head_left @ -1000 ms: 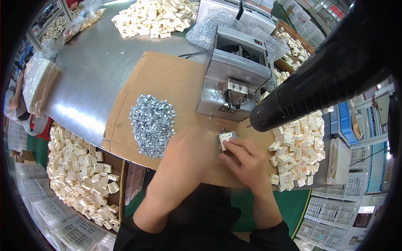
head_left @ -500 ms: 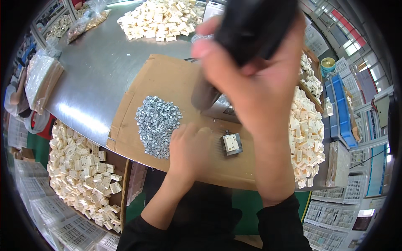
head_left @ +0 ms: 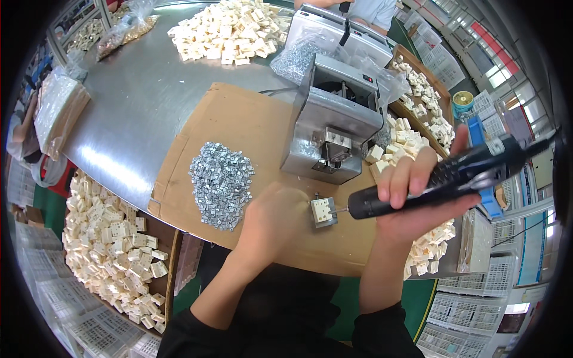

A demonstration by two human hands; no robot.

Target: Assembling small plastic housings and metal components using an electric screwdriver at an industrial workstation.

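Observation:
My right hand (head_left: 418, 191) is wrapped round a black electric screwdriver (head_left: 447, 179), held slanting with its thin bit pointing left. The bit's tip is by a cream plastic block (head_left: 321, 210) seated in a small metal holder (head_left: 326, 223) on the cardboard; whether they touch I cannot tell. My left hand (head_left: 271, 218), smeared by motion, is over the cardboard between the block and a heap of small silvery metal pieces (head_left: 221, 186). Its fingers are too blurred to show whether they hold anything.
A metal screw-feeder machine (head_left: 328, 125) stands behind the block, with a bag of small metal parts (head_left: 296, 59) beside it. Cream blocks are heaped at the back (head_left: 230, 30), in a left bin (head_left: 113, 250) and on the right (head_left: 427, 250). Another person's arm (head_left: 373, 15) shows at the back.
The screwdriver has come down and to the right from high in front of the machine, its bit now at the block. My left hand stays near the heap, still blurred.

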